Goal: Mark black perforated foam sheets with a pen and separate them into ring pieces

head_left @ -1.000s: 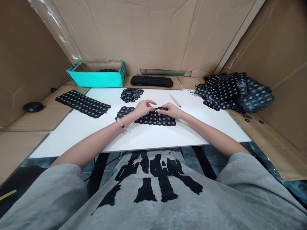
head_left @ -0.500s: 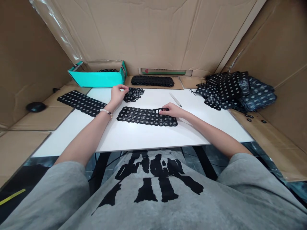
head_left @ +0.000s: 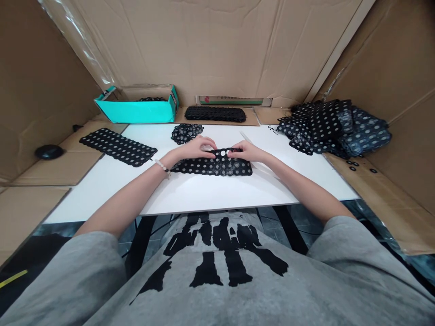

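holding the far edge of a dotted black strip [head_left: 210, 167] with the left hand [head_left: 193, 148] and the right hand [head_left: 250, 153], grip closed on that edge at both. cannot tell whether also pinching a separate ring in the left grip. lying at the near side of both hands, long axis running left to right across the white surface [head_left: 210, 194]; held at mid-length by the left, closer to the right end by the right. leaving round openings [head_left: 223, 153] between the fingertips, along the strip's far edge. just beyond the strip's left part, to see a pile of black rings [head_left: 185, 133], nearer the left hand than the right. farther beyond and left of the strip, to note a teal-sided open box [head_left: 136, 112] with dark pieces [head_left: 150, 99] inside, mostly hidden behind the front wall. straight beyond the strip, to find a flat black stack [head_left: 215, 114].
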`<state>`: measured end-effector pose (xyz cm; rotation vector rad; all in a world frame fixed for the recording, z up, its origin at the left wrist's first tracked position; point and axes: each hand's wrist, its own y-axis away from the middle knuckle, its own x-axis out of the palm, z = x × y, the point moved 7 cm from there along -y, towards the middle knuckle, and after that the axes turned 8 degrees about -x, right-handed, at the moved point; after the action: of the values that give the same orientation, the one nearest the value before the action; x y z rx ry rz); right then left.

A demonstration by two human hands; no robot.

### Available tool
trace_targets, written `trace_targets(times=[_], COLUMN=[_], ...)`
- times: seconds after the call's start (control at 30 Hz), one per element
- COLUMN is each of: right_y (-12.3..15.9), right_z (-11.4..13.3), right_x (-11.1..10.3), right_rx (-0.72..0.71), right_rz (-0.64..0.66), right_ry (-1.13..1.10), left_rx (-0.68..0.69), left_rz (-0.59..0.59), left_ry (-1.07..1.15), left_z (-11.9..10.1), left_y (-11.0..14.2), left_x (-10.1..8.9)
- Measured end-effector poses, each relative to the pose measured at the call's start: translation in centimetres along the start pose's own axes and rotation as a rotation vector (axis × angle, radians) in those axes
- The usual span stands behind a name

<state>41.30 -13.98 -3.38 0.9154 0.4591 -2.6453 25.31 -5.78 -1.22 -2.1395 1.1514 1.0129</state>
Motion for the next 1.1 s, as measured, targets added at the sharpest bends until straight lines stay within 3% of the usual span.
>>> trace_targets(times=[0.17, 0.3, 0.5, 0.57, 0.67, 0.77, 0.83, 0.9, 1.0, 1.1], right_y=[0.3, 0.2, -0.3, -0.3, -0.2, 0.0, 0.0, 0.0, 0.0, 0.1], right_z=[-0.2, 0.9, 1.4, 1.3, 1.0, 0.7, 0.6, 0.5, 0.4, 0.2], right_x=[-0.7, 1.0, 2.2, 2.3, 2.2, 2.0, 2.1, 2.2, 2.3, 2.2], right_rx=[0.037, 0.015, -0.043, -0.038, 0.014, 0.078, 0.092, 0.099, 0.108, 0.104], right_rz=[-0.090, -0.092, -0.127, -0.126, -0.148, -0.172, -0.161, -0.137, -0.106, -0.103], right_ry=[0.199, 0.165, 0.103, 0.073, 0.077, 0.108, 0.111, 0.104, 0.088, 0.079], left_rx=[-0.048, -0.022, 0.065, 0.080, 0.002, -0.172, -0.261, -0.342, -0.527, -0.563], left_rz=[0.028, 0.019, -0.197, -0.219, -0.196, -0.129, -0.110, -0.176, -0.458, -0.613], left_ry=[0.020, -0.075, -0.221, -0.254, -0.186, 0.024, 0.143, 0.189, 0.143, 0.119], left_z=[-0.9, -1.1, -2.2, -2.7, -2.4, -0.2, 1.7, 4.0, 7.8, 9.8], left_y=[0.2, 0.2, 0.7, 0.9, 0.6, -0.2, -0.5, -0.5, 0.9, 2.4], left_x=[2.2, 2.3, 1.3, 1.4, 1.7, 1.7, 0.8, -1.5, -6.4, -9.3])
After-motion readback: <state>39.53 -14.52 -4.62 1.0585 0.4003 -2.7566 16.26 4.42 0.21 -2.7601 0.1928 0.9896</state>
